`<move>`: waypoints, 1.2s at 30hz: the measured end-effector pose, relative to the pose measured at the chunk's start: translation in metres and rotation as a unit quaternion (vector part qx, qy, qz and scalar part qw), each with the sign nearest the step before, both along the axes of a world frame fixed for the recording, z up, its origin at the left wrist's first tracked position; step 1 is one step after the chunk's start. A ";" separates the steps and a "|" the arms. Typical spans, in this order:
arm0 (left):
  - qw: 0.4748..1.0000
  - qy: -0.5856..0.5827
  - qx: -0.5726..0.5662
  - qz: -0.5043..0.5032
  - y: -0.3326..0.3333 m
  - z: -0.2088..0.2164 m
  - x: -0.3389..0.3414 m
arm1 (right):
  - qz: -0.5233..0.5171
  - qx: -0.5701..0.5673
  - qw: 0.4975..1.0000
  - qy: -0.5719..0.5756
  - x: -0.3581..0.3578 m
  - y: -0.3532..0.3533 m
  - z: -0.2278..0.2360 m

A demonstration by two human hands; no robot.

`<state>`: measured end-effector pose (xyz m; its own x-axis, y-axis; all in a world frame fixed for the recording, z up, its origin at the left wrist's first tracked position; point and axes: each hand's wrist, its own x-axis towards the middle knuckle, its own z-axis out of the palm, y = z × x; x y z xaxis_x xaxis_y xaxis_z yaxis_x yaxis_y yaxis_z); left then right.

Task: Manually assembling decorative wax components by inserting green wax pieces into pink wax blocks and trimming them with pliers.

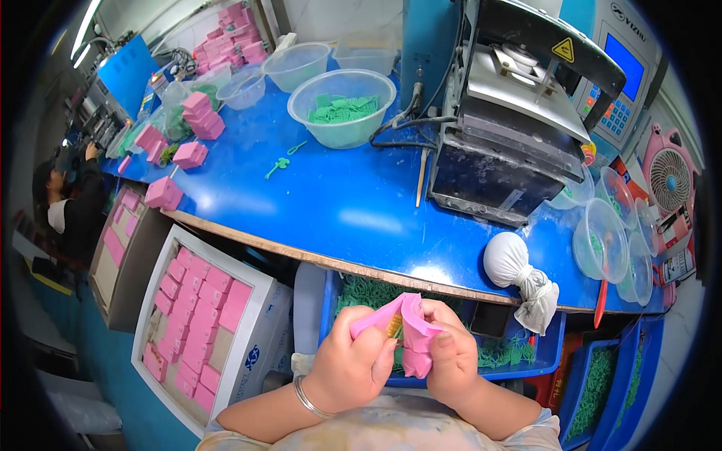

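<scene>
My left hand and my right hand hold a soft pink rubber mold over the front of the workbench. Between them it is bent and pulled apart, its upper edge folded outward. Inside the opening shows a small yellow ridged part, whose kind I cannot make out. Both hands are closed, thumbs pressing on the pink rubber. Below my hands sits a blue tray with many thin green pieces in it. To the right on the bench lies a tied white cloth pouch.
A clear bowl of green pieces stands on the blue bench, with two loose green pieces nearby. A black press machine is at the right. Pink blocks sit at the left; a white box holds more. Another person is far left.
</scene>
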<state>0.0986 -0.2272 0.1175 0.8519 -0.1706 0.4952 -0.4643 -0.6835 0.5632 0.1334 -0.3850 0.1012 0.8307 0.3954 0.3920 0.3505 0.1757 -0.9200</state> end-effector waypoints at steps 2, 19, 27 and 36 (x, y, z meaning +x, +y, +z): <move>1.000 0.004 -0.001 -0.003 0.001 -0.002 0.000 | 0.005 0.057 0.987 0.152 -0.005 0.002 0.003; 0.957 0.126 -0.262 -0.007 0.016 -0.032 -0.008 | 0.051 -0.018 0.983 0.173 0.017 -0.006 0.013; 0.568 0.343 -0.732 -0.155 0.039 -0.012 -0.011 | -0.288 -0.389 0.781 -0.395 0.069 -0.005 0.044; 0.486 0.430 -0.754 -0.098 0.044 -0.032 -0.014 | 0.023 -0.631 0.764 -0.135 0.014 -0.025 -0.034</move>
<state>0.0845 -0.1834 0.0856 0.8949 -0.2860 -0.3425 0.4141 0.8185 0.3983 0.1471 -0.4098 0.0667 0.7610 0.6258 -0.1710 0.5769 -0.7734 -0.2627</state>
